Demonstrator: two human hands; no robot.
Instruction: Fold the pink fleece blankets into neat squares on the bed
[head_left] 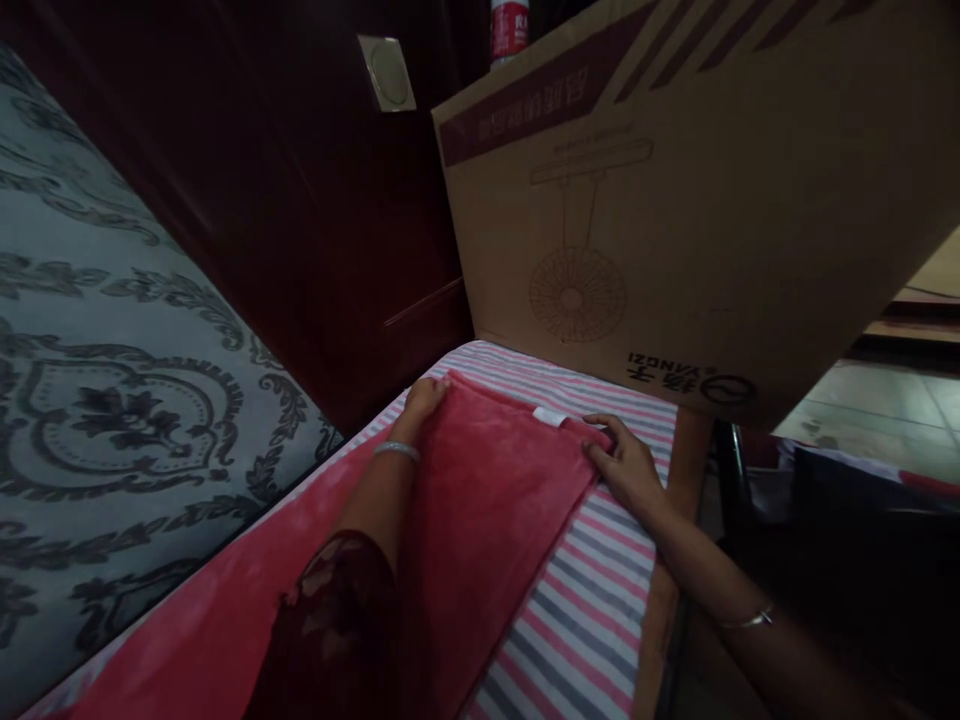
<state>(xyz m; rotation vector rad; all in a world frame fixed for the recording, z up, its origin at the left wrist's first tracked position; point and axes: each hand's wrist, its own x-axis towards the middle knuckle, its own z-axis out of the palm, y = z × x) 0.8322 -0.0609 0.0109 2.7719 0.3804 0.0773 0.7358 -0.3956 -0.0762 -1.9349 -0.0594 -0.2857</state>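
A red plush cloth (495, 500) lies lengthwise over a striped sheet (592, 590); whether it is a blanket or a garment I cannot tell. A small white label (550, 416) sticks out near its far edge. At the far left corner, my left hand (426, 398) has its fingers closed on the cloth. My right hand (628, 465) pinches the far right corner between thumb and fingers, with the palm resting near the sheet's stripes. My left forearm covers part of the cloth.
A large cardboard box (697, 220) with a fan drawing stands just behind the sheet. A red-labelled bottle (510, 30) shows above it. Dark red wood panelling (315, 200) and patterned wallpaper (127, 400) rise on the left. A wooden edge (671, 540) borders the sheet at right.
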